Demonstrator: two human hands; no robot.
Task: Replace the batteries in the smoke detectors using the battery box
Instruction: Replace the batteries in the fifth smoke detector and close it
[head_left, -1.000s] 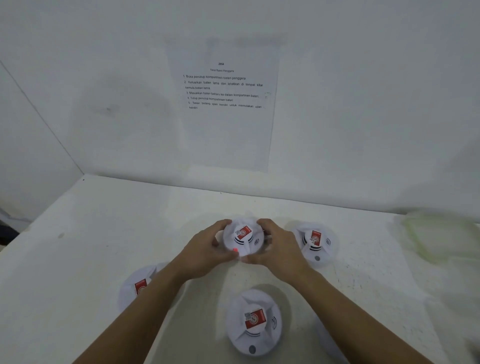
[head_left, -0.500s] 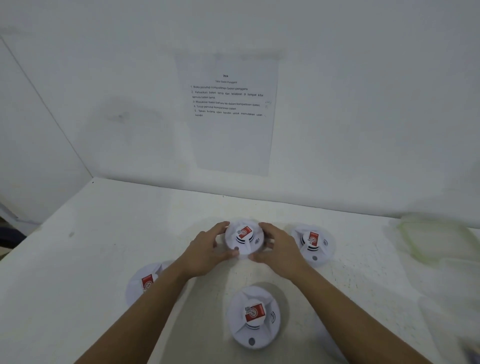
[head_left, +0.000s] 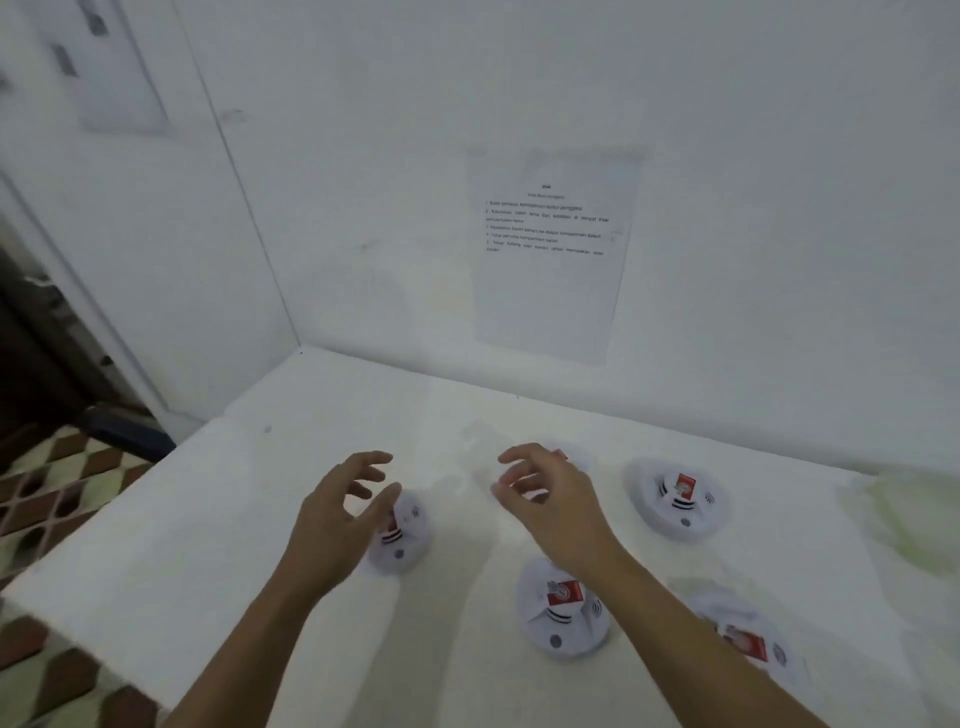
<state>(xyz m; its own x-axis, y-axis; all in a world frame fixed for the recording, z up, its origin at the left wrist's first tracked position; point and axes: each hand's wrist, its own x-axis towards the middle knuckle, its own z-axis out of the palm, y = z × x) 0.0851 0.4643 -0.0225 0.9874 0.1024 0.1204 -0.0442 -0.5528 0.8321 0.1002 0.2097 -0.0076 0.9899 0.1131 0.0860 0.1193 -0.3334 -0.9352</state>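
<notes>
Several white round smoke detectors with red labels lie on the white table (head_left: 208, 525). My left hand (head_left: 337, 514) hovers with loosely spread fingers, holding nothing, and partly covers one detector (head_left: 408, 535). My right hand (head_left: 553, 501) is also empty, its fingers loosely curled, just in front of a mostly hidden detector (head_left: 579, 457). Another detector (head_left: 563, 610) lies under my right forearm. One detector (head_left: 675, 499) lies to the right and one (head_left: 748, 642) at the near right. The view is blurred.
A pale greenish plastic container (head_left: 909, 514) sits blurred at the table's right edge. A printed instruction sheet (head_left: 550, 249) hangs on the back wall. The table's left edge drops to a patterned tile floor (head_left: 52, 488).
Both hands have let go of the middle detector they were gripping and moved apart. The view has swung left, so the detectors now appear further right.
</notes>
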